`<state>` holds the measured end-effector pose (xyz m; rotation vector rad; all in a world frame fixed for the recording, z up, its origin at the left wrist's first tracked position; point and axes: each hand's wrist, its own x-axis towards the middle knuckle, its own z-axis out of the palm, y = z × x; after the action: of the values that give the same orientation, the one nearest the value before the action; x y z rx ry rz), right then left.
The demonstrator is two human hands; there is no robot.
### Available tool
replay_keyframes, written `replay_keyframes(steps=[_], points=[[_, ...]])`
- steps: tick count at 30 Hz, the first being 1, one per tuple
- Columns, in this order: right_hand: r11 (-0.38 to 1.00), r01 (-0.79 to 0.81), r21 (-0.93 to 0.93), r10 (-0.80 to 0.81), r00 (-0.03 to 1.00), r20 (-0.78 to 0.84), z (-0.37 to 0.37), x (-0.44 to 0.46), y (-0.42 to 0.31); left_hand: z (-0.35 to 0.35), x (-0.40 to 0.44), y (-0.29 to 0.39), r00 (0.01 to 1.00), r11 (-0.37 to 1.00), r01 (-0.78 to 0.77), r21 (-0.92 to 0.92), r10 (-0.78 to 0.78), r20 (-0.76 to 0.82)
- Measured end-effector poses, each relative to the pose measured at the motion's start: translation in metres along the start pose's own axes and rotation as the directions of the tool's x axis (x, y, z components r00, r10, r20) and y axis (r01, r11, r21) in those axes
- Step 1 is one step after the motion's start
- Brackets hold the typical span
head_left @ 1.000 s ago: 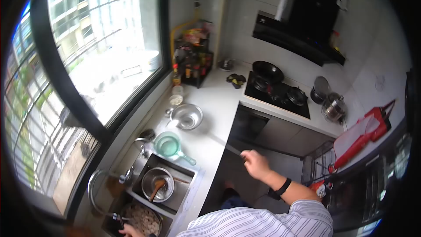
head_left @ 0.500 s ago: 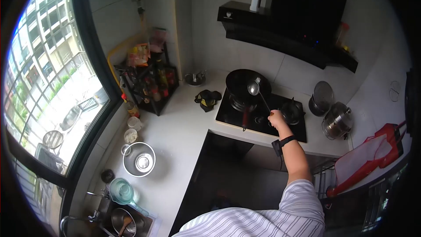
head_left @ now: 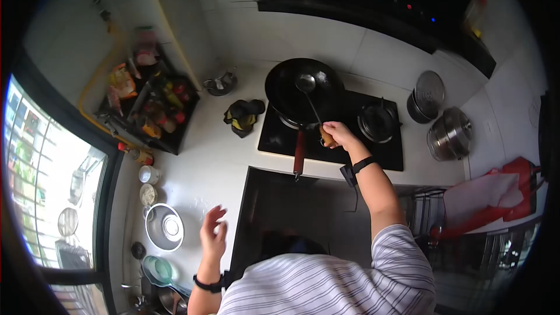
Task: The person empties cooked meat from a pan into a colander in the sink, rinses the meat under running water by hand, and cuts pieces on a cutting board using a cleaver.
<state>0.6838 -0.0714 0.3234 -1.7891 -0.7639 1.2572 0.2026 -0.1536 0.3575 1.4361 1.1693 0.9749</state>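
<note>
The ladle [head_left: 305, 83] is reaching over the black wok [head_left: 284, 98], top middle of the frame. I am gripping its handle with my right hand [head_left: 338, 134]. My left hand [head_left: 213, 234] is hanging open, fingers bent, lower left, near the silver bowl [head_left: 157, 221] on the tabletop [head_left: 204, 160].

We see a metal ladle [head_left: 305, 83] with a round, shiny bowl, a thin dark shaft and a brown grip, slanting down into the black wok [head_left: 290, 98]; whether its bowl touches the wall we cannot tell. The wok sits upright on the left side of the black cooktop [head_left: 344, 150], its inside glossy, its reddish-brown handle [head_left: 299, 150] pointing towards us past the front edge.
</note>
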Motion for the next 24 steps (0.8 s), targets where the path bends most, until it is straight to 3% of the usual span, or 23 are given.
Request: replay_keyframes(steps=[3,4,5,7,9,11,13,15,17,19,22,24], points=[[0.999,0.018,-0.028,-0.022,0.989,-0.144,-0.031,0.008,0.016,0.051,0.051,0.005,0.976,0.999,0.032,-0.006,-0.031,0.213],[0.938,0.081,-0.337,-0.184,0.940,-0.287,-0.046,0.028,0.046,0.071,0.068,-0.004,0.965,0.992,0.072,-0.101,-0.043,0.260],[0.780,0.074,-0.622,-0.368,0.858,-0.358,-0.057,0.039,0.069,0.094,0.083,-0.018,0.951,0.973,0.122,-0.194,-0.059,0.304],[0.687,0.002,-0.727,-0.304,0.910,-0.284,-0.050,0.038,0.094,0.142,0.109,-0.036,0.913,0.920,0.279,-0.274,-0.166,0.371],[0.393,0.008,-0.919,-0.340,0.930,-0.137,-0.029,0.026,0.095,0.179,0.131,-0.039,0.797,0.838,0.503,-0.210,-0.357,0.487],[0.384,0.192,-0.903,-0.424,0.906,0.013,-0.022,0.034,0.111,0.208,0.152,-0.024,0.630,0.709,0.677,-0.196,-0.421,0.653],[0.345,0.208,-0.915,-0.387,0.920,0.063,-0.023,0.055,0.118,0.228,0.161,-0.028,0.561,0.576,0.782,-0.240,-0.481,0.674],[0.343,0.242,-0.908,-0.440,0.895,0.073,-0.028,0.070,0.123,0.238,0.164,-0.033,0.574,0.572,0.771,-0.280,-0.433,0.695],[0.222,0.358,-0.907,-0.461,0.858,0.226,-0.039,0.086,0.128,0.243,0.167,-0.029,0.552,0.536,0.798,-0.276,-0.465,0.692],[0.214,0.406,-0.888,-0.474,0.838,0.269,-0.044,0.095,0.130,0.246,0.167,-0.030,0.527,0.524,0.818,-0.236,-0.520,0.672],[0.188,0.433,-0.882,-0.407,0.851,0.331,-0.049,0.095,0.119,0.247,0.165,-0.026,0.542,0.531,0.814,-0.237,-0.545,0.640],[0.232,0.339,-0.912,-0.270,0.923,0.275,-0.048,0.091,0.108,0.247,0.163,-0.026,0.553,0.536,0.809,-0.243,-0.550,0.626]])
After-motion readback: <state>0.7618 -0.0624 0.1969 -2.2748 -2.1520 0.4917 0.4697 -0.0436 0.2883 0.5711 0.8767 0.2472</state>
